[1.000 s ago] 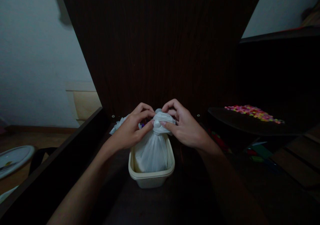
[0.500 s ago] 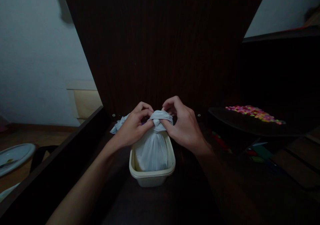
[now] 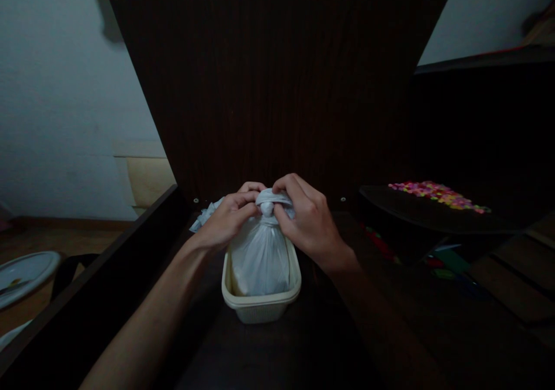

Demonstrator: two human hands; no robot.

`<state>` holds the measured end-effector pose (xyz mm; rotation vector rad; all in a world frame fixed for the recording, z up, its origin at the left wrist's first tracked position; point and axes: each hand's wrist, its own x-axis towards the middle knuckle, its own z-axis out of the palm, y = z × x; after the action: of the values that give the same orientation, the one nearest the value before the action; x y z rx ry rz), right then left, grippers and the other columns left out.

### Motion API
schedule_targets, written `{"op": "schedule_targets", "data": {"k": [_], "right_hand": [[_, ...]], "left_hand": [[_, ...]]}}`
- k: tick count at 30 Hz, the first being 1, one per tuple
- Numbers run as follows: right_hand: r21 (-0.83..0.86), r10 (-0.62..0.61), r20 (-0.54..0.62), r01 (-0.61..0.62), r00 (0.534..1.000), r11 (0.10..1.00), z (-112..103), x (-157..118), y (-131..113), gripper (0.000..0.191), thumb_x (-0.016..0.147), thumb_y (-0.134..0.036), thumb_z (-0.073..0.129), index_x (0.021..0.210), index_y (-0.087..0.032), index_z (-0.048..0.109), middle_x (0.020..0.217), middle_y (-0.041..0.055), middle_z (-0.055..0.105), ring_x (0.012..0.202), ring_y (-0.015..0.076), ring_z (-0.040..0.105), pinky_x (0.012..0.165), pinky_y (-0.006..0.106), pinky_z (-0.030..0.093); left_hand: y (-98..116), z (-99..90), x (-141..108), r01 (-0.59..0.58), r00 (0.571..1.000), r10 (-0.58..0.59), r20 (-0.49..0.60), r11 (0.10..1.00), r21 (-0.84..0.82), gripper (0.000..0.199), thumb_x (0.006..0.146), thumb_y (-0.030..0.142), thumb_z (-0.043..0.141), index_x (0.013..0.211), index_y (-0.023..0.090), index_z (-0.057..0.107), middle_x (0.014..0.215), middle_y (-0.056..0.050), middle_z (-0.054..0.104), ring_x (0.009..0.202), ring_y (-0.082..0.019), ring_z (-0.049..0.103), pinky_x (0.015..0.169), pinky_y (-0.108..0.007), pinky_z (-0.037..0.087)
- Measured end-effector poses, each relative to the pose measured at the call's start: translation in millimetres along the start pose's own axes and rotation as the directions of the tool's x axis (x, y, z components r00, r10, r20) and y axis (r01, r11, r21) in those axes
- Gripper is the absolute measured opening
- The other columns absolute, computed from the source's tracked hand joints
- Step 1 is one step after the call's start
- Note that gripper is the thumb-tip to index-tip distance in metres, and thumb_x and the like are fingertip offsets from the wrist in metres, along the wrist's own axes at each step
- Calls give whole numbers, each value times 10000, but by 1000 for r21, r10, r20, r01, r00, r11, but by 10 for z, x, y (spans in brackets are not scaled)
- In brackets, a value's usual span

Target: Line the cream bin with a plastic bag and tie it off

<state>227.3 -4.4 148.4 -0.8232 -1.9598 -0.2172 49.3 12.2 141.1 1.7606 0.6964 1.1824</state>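
Observation:
A white plastic bag (image 3: 261, 262) sits in a cream rectangular basket (image 3: 261, 304), gathered upward into a twisted neck with a round knot and a loop over it. My left hand (image 3: 232, 213) pinches the left side of the loop, thumb beside the knot. From the right, my right hand (image 3: 306, 216) grips the loop between its thumb and curled fingers. What the bag holds is hidden. More crumpled pale plastic (image 3: 207, 215) lies behind my left wrist.
A dark wooden panel (image 3: 277, 89) rises behind the basket, and a raised dark edge (image 3: 108, 268) runs along the left. To the right, a dark shelf (image 3: 403, 210) bears a pile of small colourful pieces (image 3: 437, 195). A round white lid-like object (image 3: 28, 277) is at lower left.
My hands have closed in on the loop, and its opening around the knot has become smaller. The right fingers now press on top of the loop. The view has shifted slightly.

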Motion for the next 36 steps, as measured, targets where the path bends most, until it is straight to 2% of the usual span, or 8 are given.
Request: {"op": "schedule_targets", "data": {"k": [6, 9, 14, 17, 22, 25, 30, 36], "right_hand": [[-141, -69, 28, 73, 997, 987, 28, -5, 63, 244, 791, -2, 439, 903, -198, 534, 876, 81, 620, 836, 244, 586, 742, 371, 446], [-75, -24, 34, 26, 999, 997, 10, 2, 44, 257, 786, -8, 451, 926, -207, 532, 898, 72, 636, 851, 233, 598, 754, 358, 449], [130, 227, 64, -234, 972, 964, -49, 18, -2, 305, 782, -45, 524, 1030, -223, 510, 949, 37, 667, 824, 195, 645, 740, 317, 462], [233, 322, 146, -349, 935, 908, -72, 23, -3, 255, 807, -79, 545, 1015, -223, 511, 905, 25, 668, 798, 191, 659, 712, 312, 470], [416, 345, 155, -378, 926, 827, -37, 12, 22, 295, 773, -80, 597, 1019, -222, 516, 940, 25, 655, 868, 183, 670, 743, 305, 508], [498, 343, 121, -356, 932, 791, 1, -5, 31, 369, 732, -77, 622, 1040, -238, 499, 973, 14, 627, 905, 175, 663, 759, 299, 519], [601, 373, 101, -356, 922, 716, 10, -4, 35, 436, 704, -114, 658, 1068, -255, 464, 988, 9, 610, 889, 175, 680, 732, 306, 527], [640, 505, 205, -505, 838, 579, -18, 27, 51, 454, 638, -157, 691, 1022, -243, 463, 922, 15, 682, 823, 182, 697, 701, 308, 526]], "left_hand": [[10, -38, -7, 50, 985, -37, 168, 996, -75, 174, 783, 180, 612, 797, 181, 785, 1182, -78, 621, 1063, -234, 555, 942, -346, 437], [34, -84, -4, 30, 980, -27, 199, 1000, -8, 190, 804, 188, 612, 835, 205, 799, 1185, -72, 621, 1069, -238, 556, 949, -358, 437], [100, -140, 1, -19, 991, -2, 135, 988, 154, 107, 820, 229, 685, 849, 195, 782, 1048, -62, 632, 1018, -228, 571, 891, -343, 455], [94, -134, 8, -12, 996, 3, 88, 994, 108, 84, 817, 246, 733, 845, 168, 746, 973, -48, 666, 940, -199, 604, 848, -318, 466], [28, -74, 35, -34, 997, 23, -75, 987, -157, 378, 632, 164, 894, 888, 177, 616, 874, 21, 648, 788, -118, 625, 739, -234, 489], [2, -60, 52, -87, 987, 62, -149, 982, -167, 461, 584, 126, 906, 899, 182, 575, 913, 16, 649, 788, -103, 632, 719, -210, 497], [-17, -77, 58, -134, 978, 127, -162, 990, -31, 407, 636, 185, 878, 946, 178, 614, 914, -10, 662, 843, -139, 629, 757, -249, 511], [34, -94, 21, -148, 964, 226, -138, 892, 427, 123, 783, 278, 771, 832, 174, 727, 858, -15, 606, 743, -140, 542, 680, -277, 437]]}}
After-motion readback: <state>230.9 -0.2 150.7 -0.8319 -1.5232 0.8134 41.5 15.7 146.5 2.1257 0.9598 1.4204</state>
